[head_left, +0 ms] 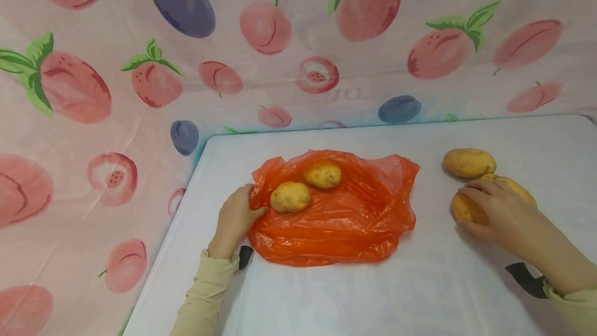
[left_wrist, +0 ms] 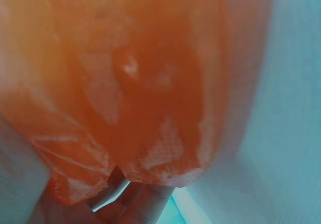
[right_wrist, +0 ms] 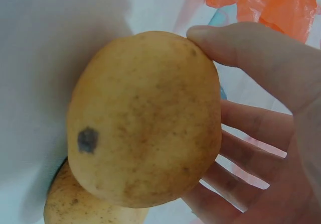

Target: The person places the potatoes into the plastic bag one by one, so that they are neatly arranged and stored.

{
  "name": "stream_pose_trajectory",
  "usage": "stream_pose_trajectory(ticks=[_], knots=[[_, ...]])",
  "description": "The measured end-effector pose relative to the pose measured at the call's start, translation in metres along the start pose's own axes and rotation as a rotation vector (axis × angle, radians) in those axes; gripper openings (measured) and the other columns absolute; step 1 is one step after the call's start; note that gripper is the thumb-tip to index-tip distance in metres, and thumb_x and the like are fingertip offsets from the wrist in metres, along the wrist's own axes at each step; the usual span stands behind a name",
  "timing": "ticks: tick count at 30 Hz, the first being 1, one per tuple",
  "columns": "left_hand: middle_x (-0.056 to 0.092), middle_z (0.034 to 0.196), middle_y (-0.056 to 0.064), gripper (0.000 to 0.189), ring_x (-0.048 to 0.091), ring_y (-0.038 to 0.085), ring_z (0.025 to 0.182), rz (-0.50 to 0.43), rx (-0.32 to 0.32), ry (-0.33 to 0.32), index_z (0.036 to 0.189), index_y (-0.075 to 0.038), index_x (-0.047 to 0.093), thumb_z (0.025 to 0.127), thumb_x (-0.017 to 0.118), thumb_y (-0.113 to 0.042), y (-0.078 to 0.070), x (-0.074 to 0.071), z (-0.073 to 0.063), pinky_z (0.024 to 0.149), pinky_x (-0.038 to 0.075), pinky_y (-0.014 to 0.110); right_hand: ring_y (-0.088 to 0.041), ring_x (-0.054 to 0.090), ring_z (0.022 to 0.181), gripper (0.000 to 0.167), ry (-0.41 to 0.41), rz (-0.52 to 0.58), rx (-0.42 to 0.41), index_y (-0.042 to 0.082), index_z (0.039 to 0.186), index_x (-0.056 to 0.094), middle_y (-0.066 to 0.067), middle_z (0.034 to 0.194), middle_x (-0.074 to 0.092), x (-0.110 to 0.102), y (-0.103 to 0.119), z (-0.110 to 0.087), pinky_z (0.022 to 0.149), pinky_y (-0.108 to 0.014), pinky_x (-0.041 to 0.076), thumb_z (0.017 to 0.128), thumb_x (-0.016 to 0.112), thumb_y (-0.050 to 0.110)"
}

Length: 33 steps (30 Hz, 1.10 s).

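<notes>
A crumpled orange plastic bag (head_left: 326, 237) lies in the middle of the table. On it sit two potatoes, one (head_left: 290, 197) nearer the left hand and another (head_left: 323, 174) just behind. The left hand (head_left: 233, 222) pinches the bag's left edge, thumb on top; in the left wrist view the orange film (left_wrist: 155, 108) hides part of the fingers. To the right of the bag, the right hand (head_left: 506, 219) grips a potato (right_wrist: 145, 118) with a dark spot, thumb on one side and fingers spread round the other. A further potato (head_left: 517, 189) is partly hidden behind that hand.
One more potato (head_left: 468, 163) lies on the table beyond the right hand. White cloth (head_left: 326, 299) covers the table. A fruit-patterned curtain (head_left: 298, 25) hangs along the back and left sides.
</notes>
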<state>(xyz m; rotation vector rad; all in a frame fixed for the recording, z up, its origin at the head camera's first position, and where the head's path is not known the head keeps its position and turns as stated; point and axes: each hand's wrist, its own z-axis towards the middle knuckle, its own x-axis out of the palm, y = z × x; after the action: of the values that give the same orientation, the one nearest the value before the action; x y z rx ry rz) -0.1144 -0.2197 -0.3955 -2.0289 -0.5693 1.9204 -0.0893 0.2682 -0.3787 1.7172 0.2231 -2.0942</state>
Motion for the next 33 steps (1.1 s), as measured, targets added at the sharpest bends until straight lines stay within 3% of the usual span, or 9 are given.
stream_pose_trajectory(ticks=[10,18,33], knots=[[0.062,0.124,0.017,0.060,0.058,0.034,0.109,-0.014,-0.006,0.004,0.135,0.000,0.051,0.086,0.078,-0.020,0.000,-0.001,-0.001,0.097,0.051,0.051,-0.046,0.053,0.104,0.056,-0.045,0.026,-0.064,-0.005,0.107,0.068,-0.025,0.113,0.060,-0.004,0.002,0.004,0.088,-0.066,0.046,0.064,0.092,0.021],[0.062,0.125,0.017,0.060,0.058,0.034,0.111,-0.018,-0.008,0.006,0.136,0.000,0.050,0.086,0.078,-0.021,0.000,0.000,0.000,0.098,0.050,0.051,-0.046,0.052,0.108,0.056,0.007,0.029,-0.034,-0.004,0.111,0.068,-0.026,0.118,0.058,-0.010,0.010,0.007,0.092,-0.069,0.043,0.066,0.091,0.020],[0.062,0.124,0.018,0.061,0.058,0.034,0.110,-0.002,-0.010,0.008,0.136,0.001,0.051,0.086,0.078,-0.021,0.000,0.000,0.000,0.098,0.050,0.051,-0.043,0.051,0.111,0.058,-0.044,0.055,-0.074,-0.002,0.116,0.067,-0.024,0.125,0.055,-0.020,0.021,0.018,0.085,-0.067,0.049,0.067,0.091,0.018]])
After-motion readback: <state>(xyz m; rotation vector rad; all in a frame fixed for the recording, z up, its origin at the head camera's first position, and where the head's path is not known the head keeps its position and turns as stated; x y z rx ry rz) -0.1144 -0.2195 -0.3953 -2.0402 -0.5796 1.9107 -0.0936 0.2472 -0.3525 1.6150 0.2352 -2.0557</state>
